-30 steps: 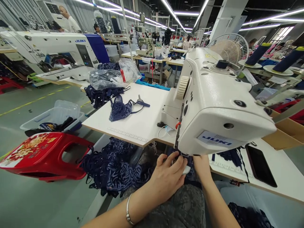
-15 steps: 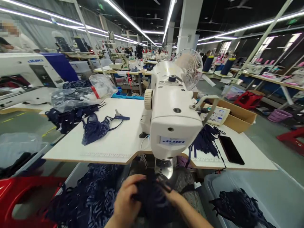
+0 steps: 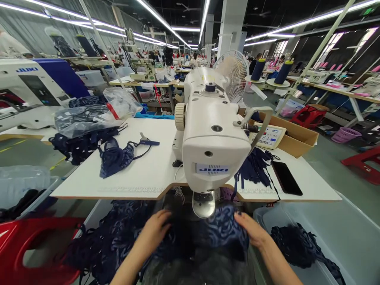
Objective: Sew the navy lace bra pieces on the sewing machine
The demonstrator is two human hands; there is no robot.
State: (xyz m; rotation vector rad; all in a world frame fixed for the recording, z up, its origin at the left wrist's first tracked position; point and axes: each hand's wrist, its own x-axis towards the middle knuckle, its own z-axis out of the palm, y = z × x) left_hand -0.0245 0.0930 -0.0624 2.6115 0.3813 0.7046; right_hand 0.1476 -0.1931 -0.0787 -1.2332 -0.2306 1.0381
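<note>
A navy patterned bra (image 3: 227, 227) is stretched out below the rounded metal end of a white sewing machine (image 3: 216, 138). My right hand (image 3: 252, 229) pinches its right edge between thumb and fingers. On the other side my left hand (image 3: 157, 227) curls its fingers at the dark left part of the same garment, which is blurred by motion. Under my left forearm lies a heap of similar navy bras (image 3: 109, 237) in a bin. Another navy bra (image 3: 115, 158) rests on the white tabletop (image 3: 142, 174) left of the machine.
Navy straps (image 3: 253, 168) and a phone (image 3: 287, 178) lie on the table's right. A control box (image 3: 268, 136) and cardboard box (image 3: 299, 138) stand behind. A bluish bin (image 3: 350, 233) holding navy pieces is at right, a red stool (image 3: 14, 253) at left.
My hands have moved apart, the right one outward to the right. The bra, bunched between them before, is now spread wide, with its patterned side showing. The view has shifted slightly.
</note>
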